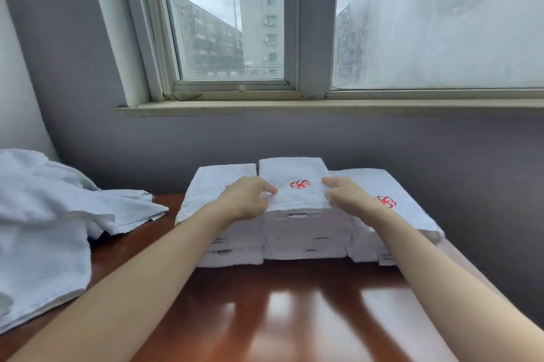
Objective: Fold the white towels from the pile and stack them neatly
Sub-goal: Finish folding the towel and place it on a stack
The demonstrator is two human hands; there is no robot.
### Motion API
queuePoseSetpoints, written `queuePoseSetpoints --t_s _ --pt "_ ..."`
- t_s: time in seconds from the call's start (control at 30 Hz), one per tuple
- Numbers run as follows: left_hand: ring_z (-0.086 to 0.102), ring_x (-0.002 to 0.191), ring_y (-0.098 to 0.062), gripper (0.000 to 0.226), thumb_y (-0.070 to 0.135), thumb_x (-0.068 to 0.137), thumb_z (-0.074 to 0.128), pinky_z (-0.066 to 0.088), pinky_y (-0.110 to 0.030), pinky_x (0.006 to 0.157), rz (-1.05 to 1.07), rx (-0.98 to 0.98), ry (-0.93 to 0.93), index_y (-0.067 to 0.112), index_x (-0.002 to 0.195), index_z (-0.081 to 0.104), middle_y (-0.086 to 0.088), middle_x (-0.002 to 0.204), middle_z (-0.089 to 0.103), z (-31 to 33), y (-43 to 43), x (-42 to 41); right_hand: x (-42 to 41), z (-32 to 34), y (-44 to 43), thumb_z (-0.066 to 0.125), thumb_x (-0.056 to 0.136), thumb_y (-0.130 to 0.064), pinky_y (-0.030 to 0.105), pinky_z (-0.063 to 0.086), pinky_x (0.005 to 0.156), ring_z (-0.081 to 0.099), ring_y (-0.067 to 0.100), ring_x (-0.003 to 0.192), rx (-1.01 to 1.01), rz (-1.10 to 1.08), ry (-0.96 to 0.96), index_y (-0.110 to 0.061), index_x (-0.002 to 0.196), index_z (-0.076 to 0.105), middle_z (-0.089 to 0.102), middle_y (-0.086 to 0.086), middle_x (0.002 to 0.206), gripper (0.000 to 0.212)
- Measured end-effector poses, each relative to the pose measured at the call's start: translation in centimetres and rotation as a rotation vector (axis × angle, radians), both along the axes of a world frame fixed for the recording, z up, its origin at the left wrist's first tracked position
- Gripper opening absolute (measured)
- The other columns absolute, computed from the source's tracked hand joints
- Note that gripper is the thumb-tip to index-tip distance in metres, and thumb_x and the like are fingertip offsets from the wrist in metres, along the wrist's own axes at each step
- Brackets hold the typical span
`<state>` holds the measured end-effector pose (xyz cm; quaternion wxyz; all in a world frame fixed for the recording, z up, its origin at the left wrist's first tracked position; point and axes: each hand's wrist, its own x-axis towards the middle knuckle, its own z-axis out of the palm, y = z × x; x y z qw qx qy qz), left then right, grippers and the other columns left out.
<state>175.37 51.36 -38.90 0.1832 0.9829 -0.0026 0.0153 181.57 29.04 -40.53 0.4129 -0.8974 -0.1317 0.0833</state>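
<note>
Three stacks of folded white towels stand side by side at the far end of the table. On the middle stack (306,232) lies a folded towel (294,173) with a red emblem. My left hand (250,198) grips that towel's left edge, thumb on top. My right hand (350,195) grips its right edge the same way. The left stack (217,182) and the right stack (382,185) sit slightly lower. A loose pile of unfolded white towels (44,214) lies at the table's left side.
The glossy reddish-brown table (294,317) stretches from the stacks toward me. A grey wall (294,137) runs right behind the stacks, with a window sill (323,107) above them. The table's right edge falls away past my right forearm.
</note>
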Motion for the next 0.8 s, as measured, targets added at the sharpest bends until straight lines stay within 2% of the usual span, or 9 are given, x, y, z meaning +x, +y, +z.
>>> queuePoseSetpoints --t_s 0.07,0.13,0.2,0.23,0.27,0.3,0.37,0.5,0.8 --pt "0.044 0.134 -0.026 0.034 0.023 0.1 0.037 0.025 -0.044 0.117 0.011 0.036 0.029 0.032 0.12 0.064 0.004 0.134 0.059 0.0 -0.3 -0.4 -0.5 0.1 0.0 0.04 0.083 0.002 0.044 0.035 0.109 0.048 0.034 0.129 -0.037 -0.026 -0.014 0.01 0.129 0.048 0.051 0.021 0.139 0.047" --pt "0.05 0.123 -0.025 0.03 0.031 0.101 0.033 0.012 -0.047 0.12 0.009 0.027 0.052 0.021 0.102 0.061 -0.002 0.118 0.064 0.1 -0.6 -1.0 -1.0 0.3 -0.2 0.04 0.084 0.0 0.048 0.036 0.109 0.046 0.036 0.13 -0.052 -0.038 -0.043 0.011 0.131 0.045 0.049 0.023 0.14 0.048" --pt "0.052 0.103 -0.02 0.026 0.036 0.1 0.034 0.01 -0.049 0.12 0.001 -0.001 0.041 0.022 0.093 0.054 0.001 0.102 0.061 0.3 -1.0 -1.9 -1.9 0.8 -0.5 0.04 0.089 -0.005 0.042 0.036 0.111 0.045 0.031 0.134 -0.072 -0.037 -0.074 0.003 0.138 0.047 0.047 0.015 0.146 0.051" --pt "0.049 0.101 -0.02 0.023 0.037 0.1 0.035 0.013 -0.048 0.119 0.001 -0.022 0.024 0.024 0.093 0.053 0.001 0.101 0.059 0.4 -1.0 -2.5 -2.5 1.1 -0.6 0.041 0.09 -0.009 0.038 0.034 0.112 0.043 0.026 0.137 -0.084 -0.032 -0.105 -0.005 0.142 0.047 0.046 0.008 0.149 0.053" --pt "0.048 0.11 -0.022 0.022 0.039 0.1 0.039 0.015 -0.046 0.119 0.004 -0.048 0.01 0.027 0.103 0.057 0.0 0.11 0.06 0.5 -1.0 -3.3 -3.2 1.5 -0.6 0.042 0.091 -0.013 0.035 0.032 0.113 0.041 0.021 0.139 -0.098 -0.021 -0.152 -0.014 0.144 0.047 0.044 0.002 0.151 0.054" --pt "0.043 0.126 -0.024 0.03 0.041 0.099 0.043 0.018 -0.043 0.119 0.014 -0.078 -0.013 0.03 0.122 0.058 -0.001 0.13 0.058 0.6 -0.8 -4.1 -4.1 1.9 -0.6 0.044 0.091 -0.017 0.034 0.031 0.113 0.039 0.018 0.14 -0.114 0.0 -0.211 -0.02 0.145 0.046 0.043 -0.002 0.152 0.054" --pt "0.031 0.143 -0.018 0.051 0.044 0.097 0.051 0.024 -0.036 0.118 0.006 -0.137 -0.083 0.03 0.145 0.044 0.004 0.152 0.042 0.8 -0.5 -6.3 -6.2 2.7 0.0 0.049 0.09 -0.019 0.033 0.031 0.113 0.038 0.013 0.139 -0.146 0.071 -0.336 -0.023 0.143 0.048 0.044 -0.004 0.151 0.053" --pt "0.036 0.14 -0.007 0.052 0.04 0.095 0.056 0.029 -0.025 0.111 -0.01 -0.159 -0.188 0.029 0.145 0.045 0.01 0.153 0.04 0.6 1.5 -11.8 -11.2 3.9 2.8 0.055 0.09 -0.024 0.037 0.037 0.11 0.041 0.011 0.135 -0.233 0.256 -0.5 -0.027 0.137 0.054 0.047 -0.006 0.146 0.047" --pt "0.045 0.13 -0.002 0.042 0.036 0.095 0.057 0.037 -0.023 0.104 0.244 -0.06 -0.227 0.033 0.136 0.054 0.016 0.143 0.05 -0.2 11.9 -25.9 -20.2 4.7 14.6 0.058 0.087 -0.018 0.034 0.04 0.104 0.046 0.016 0.129 -0.277 0.557 -0.627 -0.029 0.133 0.058 0.053 -0.005 0.139 0.047"
